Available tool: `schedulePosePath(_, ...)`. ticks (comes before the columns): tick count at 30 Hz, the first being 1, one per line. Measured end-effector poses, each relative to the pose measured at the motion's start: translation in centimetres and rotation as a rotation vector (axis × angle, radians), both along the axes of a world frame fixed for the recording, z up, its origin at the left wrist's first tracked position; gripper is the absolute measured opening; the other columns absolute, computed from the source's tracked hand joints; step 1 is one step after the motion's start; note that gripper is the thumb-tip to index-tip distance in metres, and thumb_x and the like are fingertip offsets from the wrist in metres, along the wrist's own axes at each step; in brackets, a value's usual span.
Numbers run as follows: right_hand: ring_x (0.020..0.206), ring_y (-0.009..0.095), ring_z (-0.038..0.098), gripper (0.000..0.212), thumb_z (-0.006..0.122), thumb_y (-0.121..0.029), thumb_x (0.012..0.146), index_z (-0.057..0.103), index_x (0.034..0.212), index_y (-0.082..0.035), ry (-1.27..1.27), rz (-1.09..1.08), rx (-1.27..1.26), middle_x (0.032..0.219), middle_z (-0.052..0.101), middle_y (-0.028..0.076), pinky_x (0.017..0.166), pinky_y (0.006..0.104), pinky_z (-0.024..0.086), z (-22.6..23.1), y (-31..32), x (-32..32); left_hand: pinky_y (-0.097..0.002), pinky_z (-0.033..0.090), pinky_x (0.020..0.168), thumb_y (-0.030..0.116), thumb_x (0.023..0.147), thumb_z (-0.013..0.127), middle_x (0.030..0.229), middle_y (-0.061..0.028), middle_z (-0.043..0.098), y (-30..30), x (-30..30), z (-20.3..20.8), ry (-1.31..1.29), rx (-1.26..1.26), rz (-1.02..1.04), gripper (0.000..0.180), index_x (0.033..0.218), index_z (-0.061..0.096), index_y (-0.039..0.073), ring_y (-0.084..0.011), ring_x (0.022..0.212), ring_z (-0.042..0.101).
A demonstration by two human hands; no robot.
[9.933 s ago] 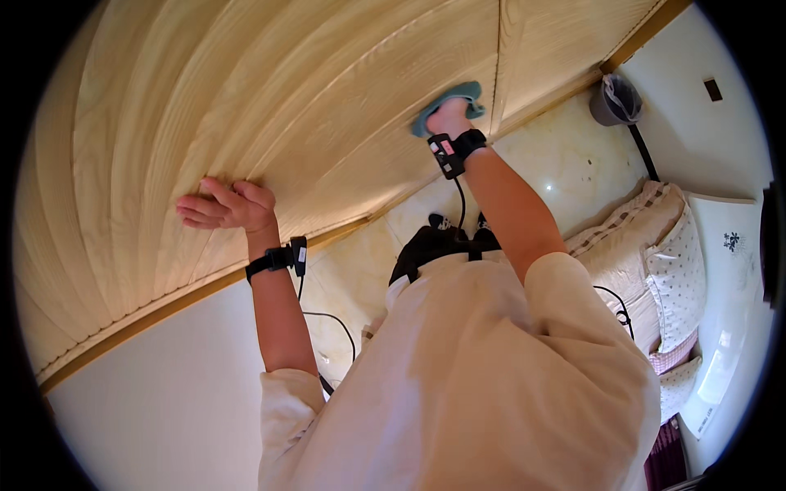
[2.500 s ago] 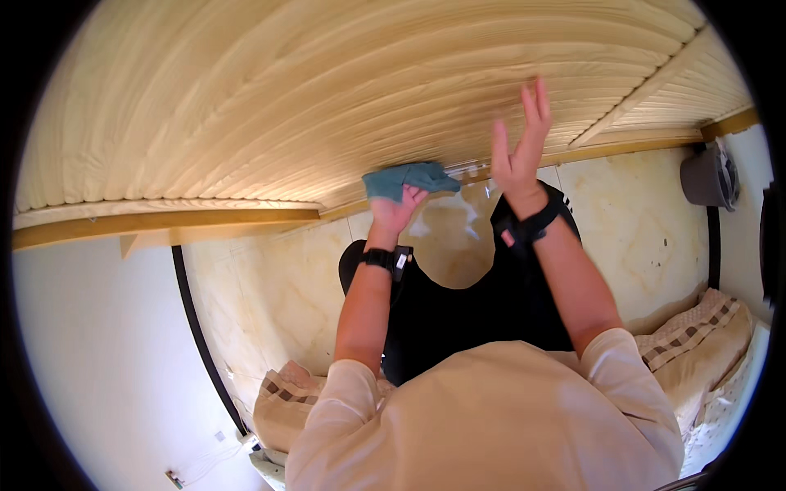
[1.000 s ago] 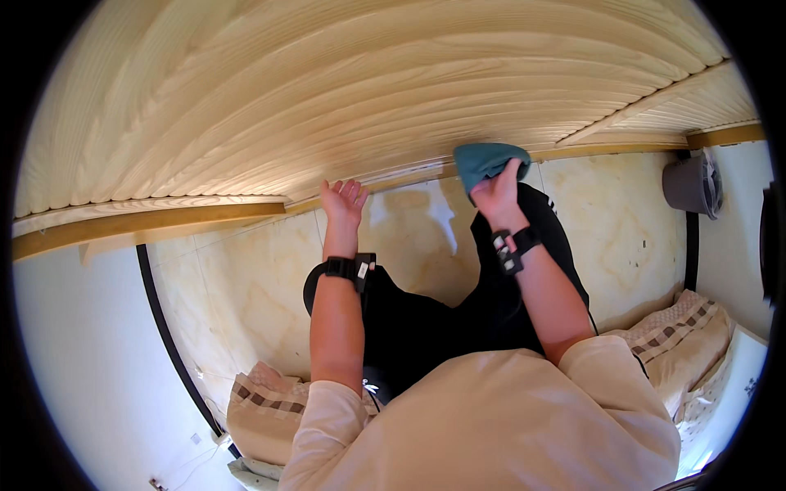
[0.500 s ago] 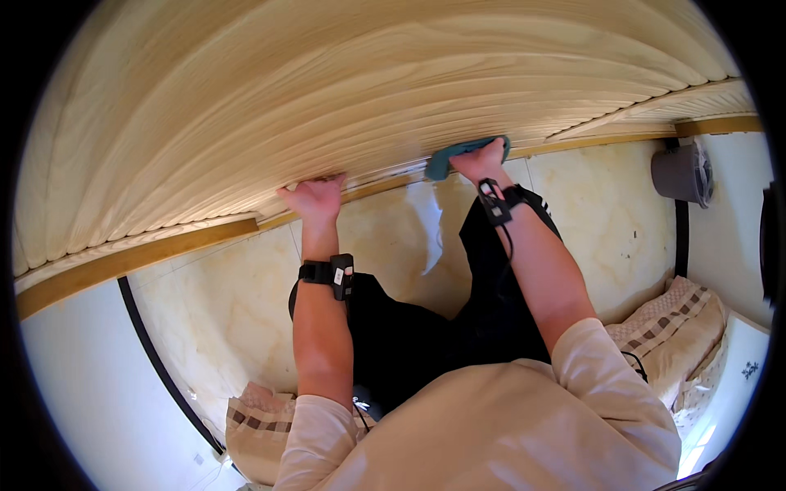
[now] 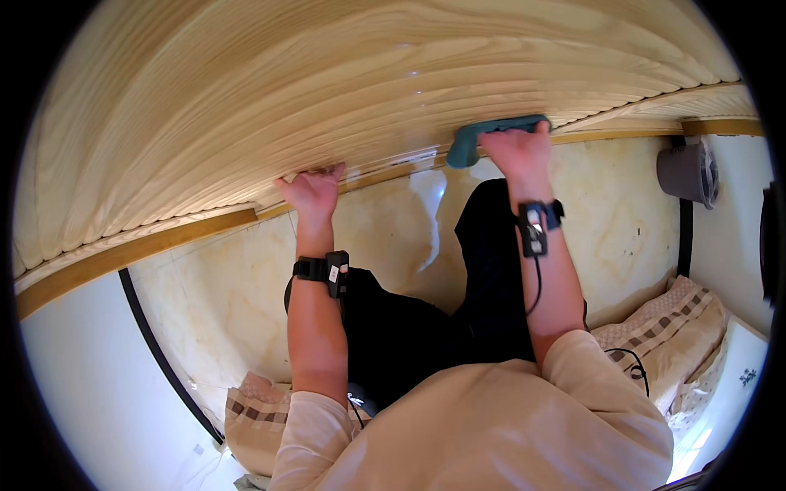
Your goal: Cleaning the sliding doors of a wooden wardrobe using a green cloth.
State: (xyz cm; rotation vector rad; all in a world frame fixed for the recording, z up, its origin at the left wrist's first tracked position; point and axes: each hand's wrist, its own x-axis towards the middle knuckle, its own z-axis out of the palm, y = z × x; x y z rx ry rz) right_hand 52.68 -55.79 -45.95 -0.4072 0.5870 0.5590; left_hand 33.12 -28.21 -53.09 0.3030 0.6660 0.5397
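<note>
A dark green cloth (image 5: 465, 149) is pressed against the tall wood-grain panel (image 5: 286, 74) by my right hand (image 5: 521, 151). My fingers lie over the cloth and hold it to the surface, while one end hangs loose to the left. Further left, my left hand (image 5: 311, 195) rests with its palm toward the same panel, thumb spread out and the other fingertips partly hidden. Nothing shows in that hand. Both wrists carry a small black strapped-on device; the right one (image 5: 532, 231) trails a cable.
A wooden ledge (image 5: 135, 250) runs along the panel's foot. On the right a grey bin (image 5: 688, 173) stands by the white wall. Beige checked fabric (image 5: 655, 327) lies behind me on both sides. Pale marbled tiles (image 5: 393, 229) cover the floor, under my black-trousered legs.
My right hand has slid the cloth to the right and a little upward along the panel. The left hand has stayed almost in place.
</note>
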Motion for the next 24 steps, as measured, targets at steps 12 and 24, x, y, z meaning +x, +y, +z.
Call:
schedulePosePath(12, 0.146, 0.031, 0.032, 0.072, 0.033, -0.06, 0.098, 0.037, 0.153, -0.014, -0.056, -0.026, -0.038, 0.159, 0.037, 0.008, 0.117, 0.0525, 0.025, -10.8, -0.6, 3.8, -0.0671, -0.001, 0.119, 0.072, 0.092, 0.031, 0.168, -0.0145, 0.005, -0.7, 1.5, -0.6, -0.023, -0.035, -0.011, 0.095, 0.16, 0.012, 0.008, -0.0388, 0.154, 0.002)
schedulePosePath(24, 0.153, 0.032, -0.017, 0.11, 0.026, -0.081, 0.092, -0.017, 0.156, -0.003, -0.21, 0.01, 0.14, 0.166, -0.016, 0.016, 0.123, 0.0491, -0.009, 8.1, -3.2, -1.3, -0.0678, 0.001, 0.119, 0.072, 0.092, 0.029, 0.167, -0.016, 0.004, -0.1, 0.6, -0.2, 0.005, 0.019, 0.01, 0.095, 0.16, 0.011, 0.008, -0.0389, 0.154, 0.001)
